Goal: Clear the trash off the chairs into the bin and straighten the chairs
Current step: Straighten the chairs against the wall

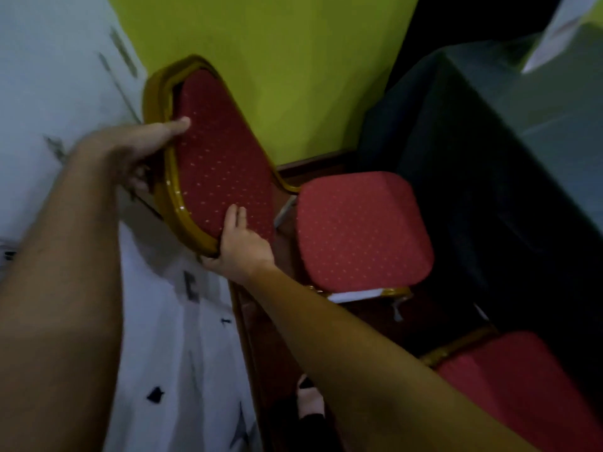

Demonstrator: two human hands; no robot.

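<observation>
at green wall (277, 60) | chair backrest (222, 164) between grips | left grip (140, 151), right grip (243, 247) both clasp its rim

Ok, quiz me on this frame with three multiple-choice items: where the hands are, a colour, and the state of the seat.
1. The left hand and right hand hold:
A the table edge; B the backrest; C a chair leg.

2. The backrest's frame is:
A silver; B black; C gold.

3. The seat is:
A bare; B piled with trash; C covered by a cloth.

Answers:
1 B, as both hands grip the backrest at its edges.
2 C, as the frame shows gold all round.
3 A, as nothing lies on the seat.
</observation>
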